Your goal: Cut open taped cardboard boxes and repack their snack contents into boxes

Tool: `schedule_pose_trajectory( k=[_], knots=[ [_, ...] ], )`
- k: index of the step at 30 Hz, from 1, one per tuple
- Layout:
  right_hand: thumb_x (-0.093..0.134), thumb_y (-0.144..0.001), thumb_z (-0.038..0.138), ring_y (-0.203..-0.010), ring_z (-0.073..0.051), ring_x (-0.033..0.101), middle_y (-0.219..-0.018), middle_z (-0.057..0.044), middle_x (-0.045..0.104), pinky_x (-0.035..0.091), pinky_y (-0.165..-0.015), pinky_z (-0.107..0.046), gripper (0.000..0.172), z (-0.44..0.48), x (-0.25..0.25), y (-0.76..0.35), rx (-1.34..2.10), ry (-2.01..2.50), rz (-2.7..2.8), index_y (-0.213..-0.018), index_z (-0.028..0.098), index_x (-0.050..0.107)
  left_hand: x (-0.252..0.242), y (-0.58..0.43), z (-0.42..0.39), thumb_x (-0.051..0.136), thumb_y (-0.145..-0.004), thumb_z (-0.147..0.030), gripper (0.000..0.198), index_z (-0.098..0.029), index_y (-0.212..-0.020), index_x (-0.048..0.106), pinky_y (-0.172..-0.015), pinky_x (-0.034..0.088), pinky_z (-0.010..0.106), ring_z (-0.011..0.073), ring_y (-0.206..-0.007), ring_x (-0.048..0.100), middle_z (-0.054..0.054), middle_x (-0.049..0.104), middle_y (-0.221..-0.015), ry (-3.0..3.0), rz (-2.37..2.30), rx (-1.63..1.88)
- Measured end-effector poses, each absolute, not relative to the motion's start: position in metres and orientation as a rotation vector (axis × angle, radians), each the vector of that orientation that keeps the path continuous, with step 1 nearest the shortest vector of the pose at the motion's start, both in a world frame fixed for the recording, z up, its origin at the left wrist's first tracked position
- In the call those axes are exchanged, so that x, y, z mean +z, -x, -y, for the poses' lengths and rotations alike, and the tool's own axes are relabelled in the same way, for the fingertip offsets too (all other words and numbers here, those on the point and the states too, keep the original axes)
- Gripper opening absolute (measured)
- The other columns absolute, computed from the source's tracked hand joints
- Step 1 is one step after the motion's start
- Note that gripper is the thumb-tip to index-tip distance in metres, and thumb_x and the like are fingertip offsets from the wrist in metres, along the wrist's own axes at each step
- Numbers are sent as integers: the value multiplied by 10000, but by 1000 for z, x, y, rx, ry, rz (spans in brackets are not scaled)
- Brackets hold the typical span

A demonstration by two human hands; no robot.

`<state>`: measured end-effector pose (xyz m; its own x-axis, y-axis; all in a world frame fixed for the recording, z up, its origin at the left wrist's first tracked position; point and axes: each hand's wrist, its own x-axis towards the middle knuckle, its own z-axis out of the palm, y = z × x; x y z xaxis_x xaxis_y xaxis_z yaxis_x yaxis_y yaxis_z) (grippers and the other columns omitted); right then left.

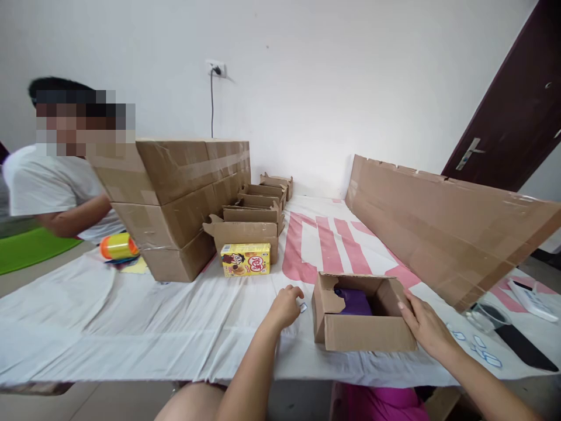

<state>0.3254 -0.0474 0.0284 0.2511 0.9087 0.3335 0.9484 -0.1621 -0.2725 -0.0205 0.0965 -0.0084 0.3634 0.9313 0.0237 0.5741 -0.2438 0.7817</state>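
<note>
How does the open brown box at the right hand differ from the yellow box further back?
The brown box is plain cardboard; the yellow box is colour-printed. The brown box is open on top with a purple item inside; the yellow box is closed. The right hand rests on the brown box's rim; no hand touches the yellow box. Both stand on the white cover.
</note>
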Motion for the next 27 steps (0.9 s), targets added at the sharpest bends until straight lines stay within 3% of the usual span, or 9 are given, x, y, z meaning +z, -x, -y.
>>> schedule_pose_trajectory(
  k=[3,8,14,17,20,23,27],
  knots=[
    [275,-902,529,-1170,-325,588,-1234,-232,633,447,-1011,-508,618,48,28,-324,-83,2109,1679,-1199,59,545,-10,20,-95,575,-599,1,360,-192,-887,673,-934,393,343,263,-1058,529,94,625,-1053,-2074,-1340,525],
    [286,-909,522,-1103,-298,628,-1161,-175,682,487,-953,-486,541,49,28,-322,-81,2068,1660,-1153,138,577,-15,9,-93,576,-671,-65,263,-153,-898,677,-954,386,374,300,-1101,501,140,593,-1069,-2162,-1428,440],
    [291,-923,526,-1045,-286,644,-1099,-149,695,505,-916,-468,497,45,24,-324,-108,2001,1689,-1129,172,574,-13,9,-98,593,-654,-42,131,-172,-664,612,-832,435,304,223,-909,573,73,596,-864,-2082,-1458,546],
    [359,-909,537,-1118,-333,587,-1147,-198,648,464,-954,-531,502,50,36,-317,-389,1890,1662,-1149,138,548,9,14,-93,553,-697,-62,125,-185,-674,560,-745,448,265,168,-785,573,27,572,-798,-2005,-1433,729],
    [488,-897,432,-1198,-352,509,-1218,-198,586,394,-1006,-572,423,68,60,-293,-664,1655,1688,-1208,147,508,42,14,-67,487,-785,-173,70,-208,-729,509,-671,445,249,149,-710,548,-7,548,-739,-1969,-1313,900],
    [511,-916,304,-1031,-268,591,-1065,-119,633,478,-898,-465,308,90,78,-255,-522,1348,1916,-1209,210,500,69,6,-22,475,-727,-164,69,-230,-725,497,-581,429,243,140,-609,525,-27,545,-657,-1944,-930,971],
    [480,-937,439,-809,-205,575,-891,-74,626,508,-724,-363,324,104,82,-214,-175,1068,2117,-1139,188,513,78,-15,29,514,-668,-118,146,-256,-714,528,-553,428,275,161,-587,557,-1,610,-661,-2203,-671,814]
  ],
)
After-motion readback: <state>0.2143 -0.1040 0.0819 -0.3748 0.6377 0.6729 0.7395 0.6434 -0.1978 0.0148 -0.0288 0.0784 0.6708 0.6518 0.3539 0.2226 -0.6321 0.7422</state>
